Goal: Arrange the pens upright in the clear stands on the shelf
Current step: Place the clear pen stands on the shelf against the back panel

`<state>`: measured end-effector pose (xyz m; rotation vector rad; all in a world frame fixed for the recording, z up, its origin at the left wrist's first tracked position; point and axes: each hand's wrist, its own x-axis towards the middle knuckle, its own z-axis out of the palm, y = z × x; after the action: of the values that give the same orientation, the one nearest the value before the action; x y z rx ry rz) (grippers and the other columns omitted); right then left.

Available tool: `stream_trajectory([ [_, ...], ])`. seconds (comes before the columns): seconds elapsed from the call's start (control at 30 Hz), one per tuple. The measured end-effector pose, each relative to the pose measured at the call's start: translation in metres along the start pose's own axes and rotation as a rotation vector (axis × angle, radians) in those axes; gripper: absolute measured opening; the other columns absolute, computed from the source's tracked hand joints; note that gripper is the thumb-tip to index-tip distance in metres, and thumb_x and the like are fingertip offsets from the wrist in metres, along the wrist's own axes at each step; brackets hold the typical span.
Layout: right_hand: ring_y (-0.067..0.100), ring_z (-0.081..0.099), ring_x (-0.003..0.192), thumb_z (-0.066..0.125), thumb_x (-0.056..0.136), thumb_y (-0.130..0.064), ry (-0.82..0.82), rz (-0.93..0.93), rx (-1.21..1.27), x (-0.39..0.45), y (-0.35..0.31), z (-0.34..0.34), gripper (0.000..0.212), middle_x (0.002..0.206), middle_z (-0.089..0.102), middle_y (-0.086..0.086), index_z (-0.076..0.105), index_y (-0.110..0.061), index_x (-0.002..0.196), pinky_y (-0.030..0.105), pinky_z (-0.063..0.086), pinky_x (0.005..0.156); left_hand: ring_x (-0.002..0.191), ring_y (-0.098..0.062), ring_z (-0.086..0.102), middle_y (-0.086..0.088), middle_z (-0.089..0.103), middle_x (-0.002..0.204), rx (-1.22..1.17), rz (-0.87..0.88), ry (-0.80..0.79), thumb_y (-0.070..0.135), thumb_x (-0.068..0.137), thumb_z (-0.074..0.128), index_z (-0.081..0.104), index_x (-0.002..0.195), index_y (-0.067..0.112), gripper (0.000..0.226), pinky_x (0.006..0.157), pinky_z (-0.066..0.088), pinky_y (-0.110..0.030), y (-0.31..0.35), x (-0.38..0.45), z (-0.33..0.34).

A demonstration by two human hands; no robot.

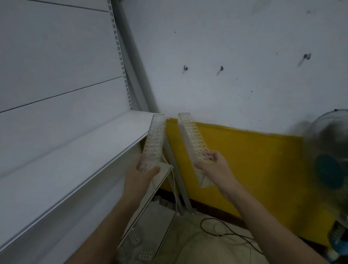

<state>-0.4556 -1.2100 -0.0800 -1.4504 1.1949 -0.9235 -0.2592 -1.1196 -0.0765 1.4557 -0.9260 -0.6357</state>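
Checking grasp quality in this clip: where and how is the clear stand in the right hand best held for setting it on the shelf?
Probably at its near end, as the right hand does now: coming from below, thumb and fingers across the narrow width. The right clear stand is a long, slim bar with holes on top, so side walls give grip and the far end stays free to reach the shelf.

Two bare forearms reach forward and upward, side by side but apart. The left hand (145, 170) is closed with thumb across the top; the right hand (213, 166) is closed likewise, its wrist angled inward.
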Motion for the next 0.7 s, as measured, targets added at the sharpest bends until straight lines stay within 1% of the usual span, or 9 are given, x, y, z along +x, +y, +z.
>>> stream_trajectory([
  [0.07,0.006,0.053,0.106,0.075,0.086,-0.037,-0.036,-0.013,-0.009,0.034,-0.005,-0.005,0.055,0.133,0.049,-0.008,0.049,-0.025,0.133,0.031,0.047,0.089,0.080,0.009,0.061,0.028,0.061,0.092,-0.005,-0.009,0.045,0.011,0.084,0.075,0.049,0.118,0.045,0.054,0.065,0.045,-0.010,0.004,0.024,0.013],
  [0.1,-0.001,0.051,0.097,0.075,0.086,-0.035,-0.054,-0.027,-0.017,0.052,-0.008,-0.006,0.055,0.128,0.050,-0.009,0.049,-0.024,0.133,0.025,0.047,0.080,0.081,0.010,0.059,0.028,0.059,0.093,-0.003,-0.005,0.066,0.011,0.085,0.075,0.046,0.120,0.045,0.056,0.065,0.044,-0.010,0.006,0.035,0.019],
  [0.17,-0.009,0.046,0.084,0.074,0.088,-0.032,-0.096,-0.037,-0.018,0.087,-0.014,-0.006,0.052,0.115,0.050,-0.012,0.048,-0.023,0.133,0.015,0.039,0.064,0.077,0.014,0.058,0.028,0.056,0.093,-0.001,0.017,0.101,0.008,0.087,0.073,0.046,0.115,0.044,0.053,0.065,0.042,-0.006,0.007,0.060,0.028],
  [0.23,-0.010,0.044,0.079,0.072,0.090,-0.030,-0.136,-0.031,-0.013,0.118,-0.018,0.000,0.047,0.102,0.048,-0.019,0.048,-0.023,0.129,0.011,0.037,0.056,0.069,0.021,0.057,0.028,0.057,0.090,0.027,0.021,0.138,0.003,0.087,0.071,0.052,0.100,0.044,0.047,0.061,0.042,-0.002,0.007,0.083,0.031],
  [0.33,-0.007,0.048,0.083,0.073,0.089,-0.029,-0.200,-0.051,-0.038,0.165,-0.024,0.020,0.047,0.102,0.050,-0.018,0.048,-0.023,0.128,0.011,0.037,0.059,0.063,0.021,0.058,0.030,0.065,0.070,0.037,0.017,0.195,-0.004,0.085,0.070,0.053,0.085,0.042,0.049,0.058,0.043,-0.001,0.003,0.121,0.033],
  [0.4,-0.002,0.054,0.089,0.074,0.088,-0.030,-0.255,-0.063,-0.065,0.199,-0.026,0.037,0.048,0.108,0.054,-0.014,0.050,-0.021,0.128,0.013,0.038,0.061,0.062,0.020,0.057,0.038,0.062,0.063,0.040,0.014,0.240,-0.005,0.084,0.070,0.053,0.083,0.040,0.048,0.056,0.041,0.000,-0.003,0.149,0.031],
  [0.47,0.000,0.058,0.089,0.074,0.088,-0.029,-0.303,-0.079,-0.087,0.231,-0.031,0.057,0.047,0.106,0.059,-0.015,0.052,-0.019,0.128,0.015,0.042,0.061,0.068,0.014,0.061,0.030,0.068,0.071,0.049,0.029,0.292,-0.004,0.083,0.071,0.057,0.085,0.037,0.044,0.058,0.042,-0.001,-0.009,0.178,0.028],
  [0.57,-0.002,0.057,0.088,0.074,0.088,-0.026,-0.338,-0.086,-0.086,0.278,-0.039,0.088,0.046,0.104,0.060,-0.014,0.054,-0.018,0.128,0.015,0.044,0.061,0.079,0.004,0.066,0.014,0.070,0.094,0.057,0.009,0.359,0.001,0.082,0.073,0.065,0.098,0.031,0.036,0.062,0.045,-0.004,-0.025,0.221,0.020],
  [0.7,0.015,0.063,0.101,0.078,0.084,-0.027,-0.401,-0.061,-0.073,0.336,-0.051,0.121,0.055,0.119,0.064,-0.001,0.053,-0.018,0.133,0.024,0.051,0.070,0.087,-0.008,0.067,0.005,0.072,0.099,0.098,-0.044,0.441,0.006,0.081,0.074,0.068,0.108,0.021,0.032,0.066,0.048,-0.009,-0.044,0.260,0.016],
])
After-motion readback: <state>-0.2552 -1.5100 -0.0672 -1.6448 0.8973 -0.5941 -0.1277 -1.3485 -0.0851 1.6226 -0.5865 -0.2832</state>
